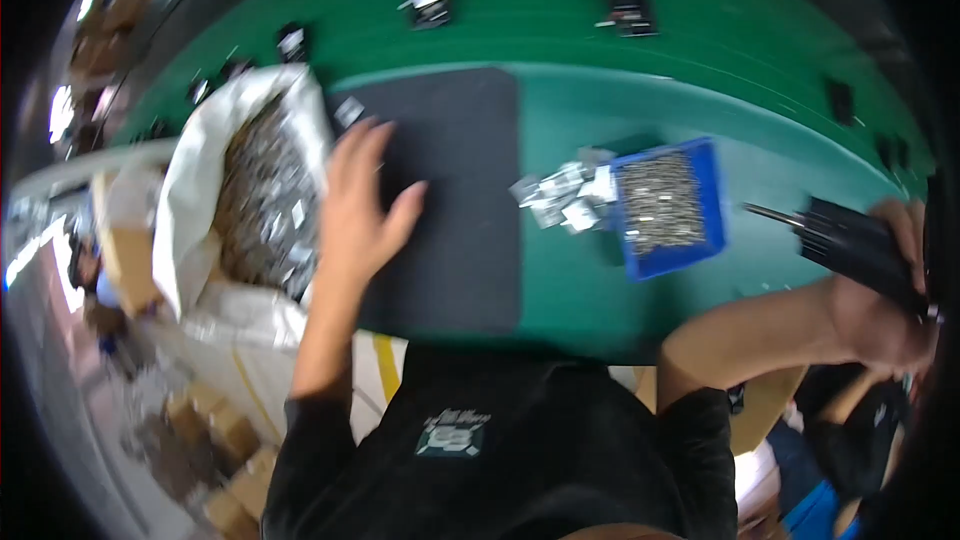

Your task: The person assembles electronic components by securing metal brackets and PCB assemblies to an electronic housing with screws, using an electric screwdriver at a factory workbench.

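My left hand point(358, 195) is over the left edge of a dark grey mat point(455, 210), fingers spread, holding nothing. Just beyond its fingertips lies a small silvery packet point(349, 111). In my right hand point(880, 325), at the far right, is a black electric screwdriver point(848, 243), its thin metal bit pointing left toward a blue tray point(670, 262). Many small metal screws point(660, 202) fill that tray. Against its left side sits a loose pile of small shiny packets point(565, 192). A white sack point(183, 215) left of my left hand gapes open, full of small glinting pieces point(270, 205).
Beyond the work table runs a green conveyor surface point(530, 0). Several black devices rest on it, such as one box-shaped device point(630, 8) and another with a white strip point(431, 0). Cardboard boxes point(128, 252) stand at the left. Part of another person point(850, 420) shows at lower right.
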A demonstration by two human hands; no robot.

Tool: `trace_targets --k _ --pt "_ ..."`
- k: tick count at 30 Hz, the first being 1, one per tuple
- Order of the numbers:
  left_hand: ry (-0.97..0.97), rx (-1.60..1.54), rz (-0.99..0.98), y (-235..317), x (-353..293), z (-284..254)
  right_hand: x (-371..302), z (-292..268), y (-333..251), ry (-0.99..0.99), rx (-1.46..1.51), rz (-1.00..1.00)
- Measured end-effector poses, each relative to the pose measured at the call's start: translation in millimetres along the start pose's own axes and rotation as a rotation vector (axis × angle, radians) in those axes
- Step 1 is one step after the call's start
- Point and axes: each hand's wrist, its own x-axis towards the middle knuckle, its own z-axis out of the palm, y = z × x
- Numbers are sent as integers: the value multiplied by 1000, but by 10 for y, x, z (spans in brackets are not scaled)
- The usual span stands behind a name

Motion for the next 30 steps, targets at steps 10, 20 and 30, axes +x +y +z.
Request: trace_targets --k 10,20,30 --pt "194 302 -24 -501 -191 555 -91 207 314 351 -117 -155" --pt "192 278 220 125 19 450 -142 269 248 372 -158 -66" --pt "-100 -251 422 691 -64 583 -129 269 280 314 -85 -72"
